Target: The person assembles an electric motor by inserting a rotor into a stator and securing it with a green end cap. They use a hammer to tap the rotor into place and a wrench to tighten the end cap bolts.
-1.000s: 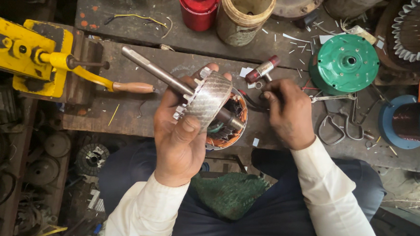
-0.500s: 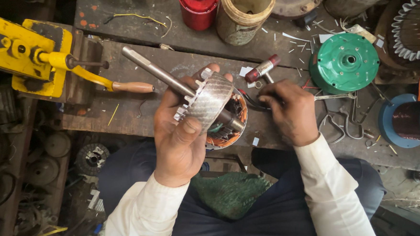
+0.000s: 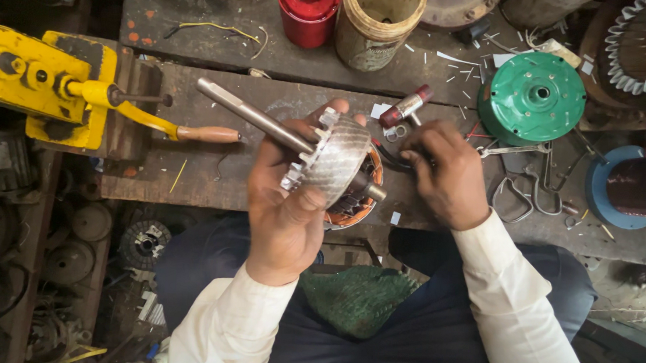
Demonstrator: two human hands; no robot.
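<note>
Two hands are busy over the near edge of the wooden desk (image 3: 212, 183), and I read this as the inspection or fitting step on a small motor. My left hand (image 3: 288, 216) has its grip closed around the motor rotor (image 3: 336, 160), a ribbed metal drum with small fan blades at its rim, held off the desk and tilted so that its long steel shaft (image 3: 253, 115) points toward the far left corner. Just behind and under the rotor sits a stator with copper windings (image 3: 359, 202), resting at the near edge, partly hidden by the drum. My right hand (image 3: 448, 177) lies knuckles up on the desk just right of the rotor, fingers curled onto something dark and small; I cannot tell whether that grip really has hold of it. A small red-capped tool (image 3: 406, 106) lies just beyond the fingers, a green round end cover (image 3: 534, 93) sits toward the far right, and a yellow winding machine (image 3: 44, 82) with a wooden handle stands at the left edge. As I judge it, the next move calls for keeping the rotor square to the stator bore, short shaft end first, with the right hand steadying the stator so the windings are not scraped.
</note>
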